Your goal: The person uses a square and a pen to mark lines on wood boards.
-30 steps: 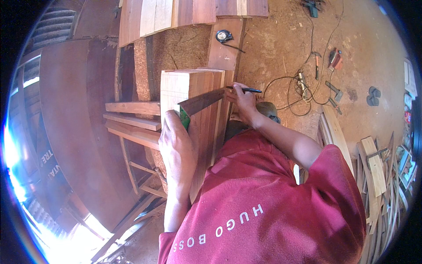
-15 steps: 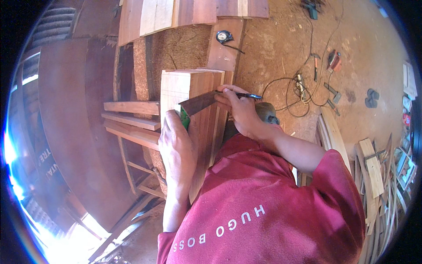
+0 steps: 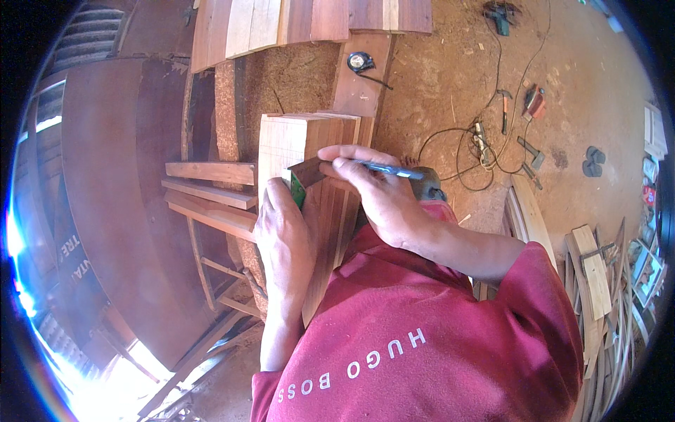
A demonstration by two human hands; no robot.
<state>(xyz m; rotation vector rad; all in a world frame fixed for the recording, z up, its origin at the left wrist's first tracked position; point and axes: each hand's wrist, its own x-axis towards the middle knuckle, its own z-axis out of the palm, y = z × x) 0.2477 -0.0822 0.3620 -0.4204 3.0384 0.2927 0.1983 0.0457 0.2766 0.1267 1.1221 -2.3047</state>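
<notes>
The left hand point(image 3: 285, 239) lies flat with fingers together on a stack of pale wooden boards point(image 3: 309, 176), its fingertips pressing the green stock of a try square point(image 3: 304, 181) against the boards' edge, while the right hand point(image 3: 373, 193) is curled, pinching a dark pen-like marker point(image 3: 390, 169) between thumb and fingers, with its tip hidden behind the fingers at the square's brown blade. The boards stand on edge, side by side, with smooth planed faces and straight grain, resting on a rough wooden bench frame point(image 3: 211, 204) of reddish rails. Beyond them a longer plank point(image 3: 358, 77) carries a round black-and-yellow tape measure point(image 3: 360, 62), and a row of mixed red and cream boards point(image 3: 309, 17) lies across the top of the view. Sawdust covers the earthen floor point(image 3: 450, 77), where a tangle of black cable point(image 3: 457, 144), a hammer point(image 3: 503, 105), a red tool point(image 3: 534, 102) and a green power tool point(image 3: 500, 15) are scattered. To the right, thin curved wooden strips point(image 3: 598, 281) are piled. The person wears a red shirt point(image 3: 436, 337) with white block lettering across the chest. On the left, a broad dark brown panel point(image 3: 105, 197) bears pale printed letters near the lower rim.
</notes>
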